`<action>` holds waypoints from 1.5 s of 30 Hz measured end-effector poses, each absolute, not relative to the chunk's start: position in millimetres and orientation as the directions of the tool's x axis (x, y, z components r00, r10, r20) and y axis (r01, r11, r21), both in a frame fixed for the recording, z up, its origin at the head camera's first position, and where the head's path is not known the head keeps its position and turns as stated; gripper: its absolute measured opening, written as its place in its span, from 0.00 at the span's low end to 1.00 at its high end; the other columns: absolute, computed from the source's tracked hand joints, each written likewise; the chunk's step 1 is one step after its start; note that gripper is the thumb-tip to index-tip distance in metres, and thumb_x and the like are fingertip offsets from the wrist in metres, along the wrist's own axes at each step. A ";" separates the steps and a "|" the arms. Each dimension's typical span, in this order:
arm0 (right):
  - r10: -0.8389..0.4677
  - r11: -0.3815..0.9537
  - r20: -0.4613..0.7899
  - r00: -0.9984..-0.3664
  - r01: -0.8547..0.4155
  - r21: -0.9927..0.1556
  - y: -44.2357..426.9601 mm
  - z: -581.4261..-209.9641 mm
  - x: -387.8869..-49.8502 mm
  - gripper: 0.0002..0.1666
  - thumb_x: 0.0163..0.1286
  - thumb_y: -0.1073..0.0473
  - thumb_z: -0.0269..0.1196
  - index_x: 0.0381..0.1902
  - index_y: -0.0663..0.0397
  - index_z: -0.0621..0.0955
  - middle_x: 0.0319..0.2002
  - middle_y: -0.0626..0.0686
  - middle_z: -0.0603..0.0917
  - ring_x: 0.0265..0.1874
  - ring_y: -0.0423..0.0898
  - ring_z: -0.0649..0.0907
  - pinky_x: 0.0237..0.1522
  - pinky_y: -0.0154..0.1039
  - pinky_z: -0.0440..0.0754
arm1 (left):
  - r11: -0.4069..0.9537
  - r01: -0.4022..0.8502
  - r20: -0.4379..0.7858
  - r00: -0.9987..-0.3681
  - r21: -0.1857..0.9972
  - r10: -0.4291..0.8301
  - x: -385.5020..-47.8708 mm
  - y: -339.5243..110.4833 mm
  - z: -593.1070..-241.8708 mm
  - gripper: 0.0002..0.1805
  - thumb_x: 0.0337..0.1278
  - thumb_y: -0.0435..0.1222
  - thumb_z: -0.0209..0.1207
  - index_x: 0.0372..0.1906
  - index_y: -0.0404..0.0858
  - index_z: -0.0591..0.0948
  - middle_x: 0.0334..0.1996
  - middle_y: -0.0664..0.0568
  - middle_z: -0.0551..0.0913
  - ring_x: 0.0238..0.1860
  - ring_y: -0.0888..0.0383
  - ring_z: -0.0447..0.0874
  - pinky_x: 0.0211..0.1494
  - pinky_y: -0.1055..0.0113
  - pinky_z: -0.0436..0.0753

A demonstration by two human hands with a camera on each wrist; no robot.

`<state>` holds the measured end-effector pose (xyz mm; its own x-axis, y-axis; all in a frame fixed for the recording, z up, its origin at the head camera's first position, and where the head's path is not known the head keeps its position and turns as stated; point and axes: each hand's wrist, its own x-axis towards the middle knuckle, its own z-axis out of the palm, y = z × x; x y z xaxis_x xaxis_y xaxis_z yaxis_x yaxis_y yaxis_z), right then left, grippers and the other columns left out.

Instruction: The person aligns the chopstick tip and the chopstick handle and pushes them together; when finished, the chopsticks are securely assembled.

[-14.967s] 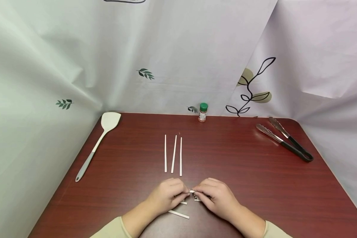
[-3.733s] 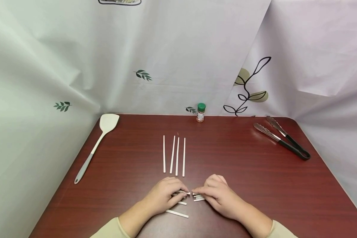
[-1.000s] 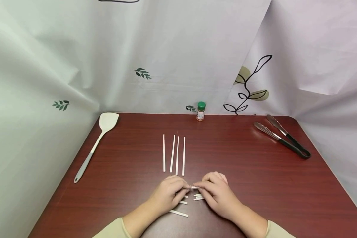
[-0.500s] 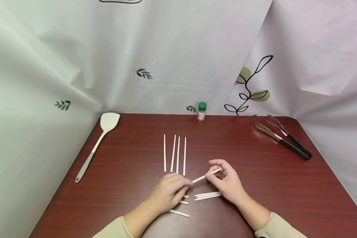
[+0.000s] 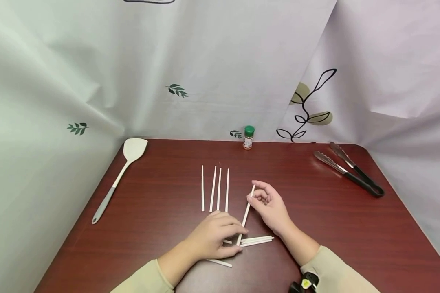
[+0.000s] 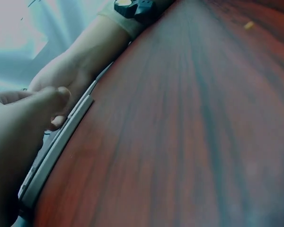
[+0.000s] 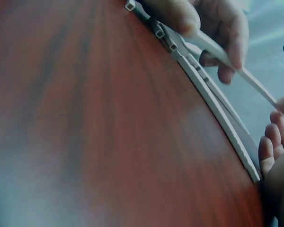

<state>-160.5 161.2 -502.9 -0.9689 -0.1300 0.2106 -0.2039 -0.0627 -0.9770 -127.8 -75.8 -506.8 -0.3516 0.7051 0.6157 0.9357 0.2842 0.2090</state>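
Note:
In the head view a white chopstick [image 5: 247, 212] slants between my hands. My right hand [image 5: 273, 209] pinches it near its far end. My left hand [image 5: 216, 234] has thumb and index finger spread at its near end; the right wrist view shows this chopstick [image 7: 255, 84] running between left fingers and right hand. Several chopsticks [image 5: 215, 189] lie side by side beyond my left hand, pointing away. A small bundle of chopsticks [image 5: 260, 240] lies crosswise between the forearms. Another chopstick [image 5: 220, 263] pokes out below my left hand, which partly hides those beneath it.
A white spatula with grey handle [image 5: 121, 175] lies at the left edge of the reddish-brown table [image 5: 161, 179]. A green-capped spice jar [image 5: 248, 140] stands at the back edge. Black-handled metal tongs [image 5: 352, 173] lie far right. Printed white curtains [image 5: 220, 61] surround the table.
Since half a second ago, the right hand has moved away from me and leftward, turning the chopstick to point away. The left fingers have spread. Earlier, fewer chopsticks lay in the far row.

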 end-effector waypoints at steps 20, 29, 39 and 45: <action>-0.281 0.786 0.238 -0.930 -0.365 -0.499 129.6 -499.1 -184.8 0.43 0.65 0.44 0.70 0.73 0.60 0.78 0.70 0.58 0.76 0.72 0.63 0.67 0.69 0.66 0.65 | 0.541 0.822 0.587 -0.531 0.180 0.611 -130.6 -75.1 -507.5 0.22 0.52 0.55 0.77 0.48 0.48 0.89 0.50 0.60 0.88 0.54 0.58 0.84 0.54 0.56 0.79; -0.361 0.806 0.219 -0.907 -0.421 -0.417 133.3 -497.8 -180.1 0.46 0.70 0.37 0.69 0.77 0.57 0.75 0.74 0.60 0.73 0.72 0.64 0.68 0.71 0.68 0.62 | 0.577 0.792 0.581 -0.570 0.201 0.580 -133.5 -77.3 -507.2 0.15 0.48 0.48 0.80 0.40 0.49 0.90 0.43 0.62 0.89 0.49 0.58 0.85 0.53 0.56 0.78; -0.410 0.809 0.201 -0.890 -0.457 -0.370 135.3 -501.0 -180.4 0.48 0.71 0.34 0.67 0.78 0.58 0.74 0.76 0.60 0.70 0.72 0.62 0.67 0.71 0.67 0.62 | 0.584 0.797 0.568 -0.556 0.156 0.607 -132.4 -77.6 -506.6 0.08 0.53 0.45 0.78 0.38 0.52 0.93 0.41 0.63 0.92 0.52 0.56 0.85 0.57 0.54 0.77; -0.429 0.809 0.202 -0.880 -0.474 -0.348 135.0 -500.4 -179.0 0.43 0.75 0.36 0.65 0.77 0.55 0.74 0.77 0.59 0.70 0.73 0.62 0.67 0.72 0.67 0.60 | 0.613 0.780 0.583 -0.560 0.130 0.589 -132.9 -78.5 -505.8 0.07 0.54 0.43 0.78 0.38 0.51 0.93 0.43 0.63 0.92 0.52 0.56 0.87 0.57 0.53 0.78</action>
<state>-179.0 135.0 -500.4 -0.8803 -0.4291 0.2024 -0.4743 0.8087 -0.3480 -132.9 -78.5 -505.8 -0.5598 0.5888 0.5831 0.7795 0.6128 0.1296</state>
